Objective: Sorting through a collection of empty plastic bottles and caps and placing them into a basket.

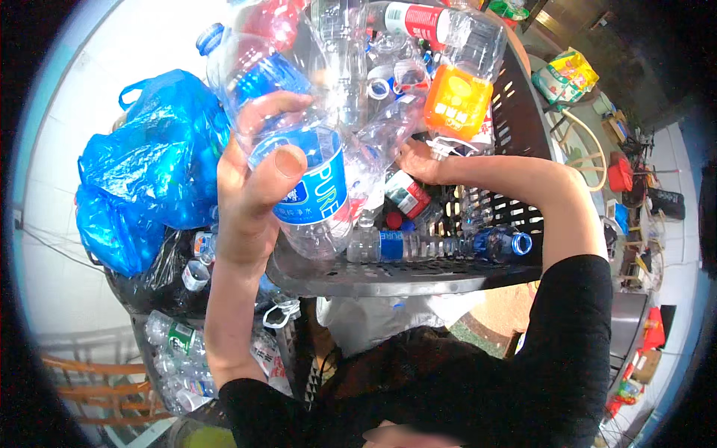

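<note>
My left hand (260,185) is wrapped around a large clear plastic bottle (319,235) with a blue label, raised above the near left corner of a black slatted plastic crate (403,287). Inside the crate, my right hand (423,162) reaches down among empty bottles. Its fingers are partly hidden beside a crumpled clear bottle (392,126), so I cannot tell whether they grip it. A large bottle with an orange label (458,103) and a white handle lies just above that hand. Below it are a red-labelled bottle (409,195) and a small blue-labelled bottle (392,245).
Left of the crate, a full blue plastic bag (162,151) rests on a black bag (162,280). More empty bottles (182,339) fill a container at lower left. An orange wooden chair (95,386) is beyond it. A yellow-green bag (566,75) sits on a chair at right.
</note>
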`<state>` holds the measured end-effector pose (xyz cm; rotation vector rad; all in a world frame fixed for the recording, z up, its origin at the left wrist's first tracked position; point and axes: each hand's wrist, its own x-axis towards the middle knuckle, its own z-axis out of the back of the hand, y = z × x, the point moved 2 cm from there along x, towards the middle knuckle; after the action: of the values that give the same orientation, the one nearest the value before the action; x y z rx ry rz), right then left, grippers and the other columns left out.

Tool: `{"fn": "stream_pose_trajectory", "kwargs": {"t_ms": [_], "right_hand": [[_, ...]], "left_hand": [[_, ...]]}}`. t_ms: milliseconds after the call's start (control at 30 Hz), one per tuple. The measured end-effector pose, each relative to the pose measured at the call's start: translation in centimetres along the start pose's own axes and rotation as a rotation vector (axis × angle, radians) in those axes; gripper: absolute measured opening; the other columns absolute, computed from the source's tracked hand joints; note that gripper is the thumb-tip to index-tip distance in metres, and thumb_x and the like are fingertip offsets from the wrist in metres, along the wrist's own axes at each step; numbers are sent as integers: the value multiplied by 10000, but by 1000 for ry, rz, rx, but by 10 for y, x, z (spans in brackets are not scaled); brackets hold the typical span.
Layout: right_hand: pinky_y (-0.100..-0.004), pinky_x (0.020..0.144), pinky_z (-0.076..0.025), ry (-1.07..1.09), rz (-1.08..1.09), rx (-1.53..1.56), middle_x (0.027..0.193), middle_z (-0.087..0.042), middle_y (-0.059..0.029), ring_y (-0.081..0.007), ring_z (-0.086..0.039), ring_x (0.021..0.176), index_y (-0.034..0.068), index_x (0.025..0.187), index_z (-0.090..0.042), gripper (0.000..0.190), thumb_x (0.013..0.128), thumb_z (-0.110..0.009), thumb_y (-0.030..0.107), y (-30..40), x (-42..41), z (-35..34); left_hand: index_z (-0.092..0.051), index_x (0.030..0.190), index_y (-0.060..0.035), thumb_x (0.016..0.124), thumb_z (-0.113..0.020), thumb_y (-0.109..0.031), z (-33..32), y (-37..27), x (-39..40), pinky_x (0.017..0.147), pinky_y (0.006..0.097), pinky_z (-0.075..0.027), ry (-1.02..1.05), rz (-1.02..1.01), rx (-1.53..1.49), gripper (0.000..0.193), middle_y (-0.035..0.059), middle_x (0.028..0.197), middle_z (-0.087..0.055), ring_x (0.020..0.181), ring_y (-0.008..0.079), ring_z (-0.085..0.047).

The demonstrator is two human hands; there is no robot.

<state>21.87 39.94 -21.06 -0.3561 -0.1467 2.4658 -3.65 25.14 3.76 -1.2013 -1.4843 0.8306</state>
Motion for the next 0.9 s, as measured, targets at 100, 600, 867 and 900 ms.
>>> {"fn": "stream_pose_trajectory", "kwargs": {"t_ms": [100,600,867,900], "right_hand": [[-462,883,-534,-90,35,-183,1204,-582,-277,-387,-583,1097,-43,1097,-627,382,759,-629,134,-4,-13,-6],[-267,705,-469,12,-372,1454,892,-662,-43,-124,-572,810,34,949,-714,219,915,-512,111,29,-162,234],[-282,798,-514,-760,24,1708,985,-672,-95,-153,-613,826,-19,1080,-667,243,939,-559,148,-39,-170,372],[-284,760,-505,-761,-56,1775,1029,-665,-115,-177,-592,848,10,1046,-678,285,986,-566,266,-26,-166,394]], "left_hand": [[-583,1257,-20,779,-769,-348,-3,1,4,948,298,-457,10,8,16,608,88,1206,-571,1076,154,-569],[-535,1185,37,601,-810,-692,0,13,-1,1013,447,-486,507,-257,-302,974,134,1131,-570,1063,238,-606],[-548,1206,58,561,-817,-690,-34,-29,-8,892,344,-494,612,135,-12,1023,122,1133,-608,1046,202,-613],[-548,1206,58,561,-817,-690,-32,-32,-3,892,344,-494,604,101,21,1023,122,1133,-608,1046,202,-613]]}}
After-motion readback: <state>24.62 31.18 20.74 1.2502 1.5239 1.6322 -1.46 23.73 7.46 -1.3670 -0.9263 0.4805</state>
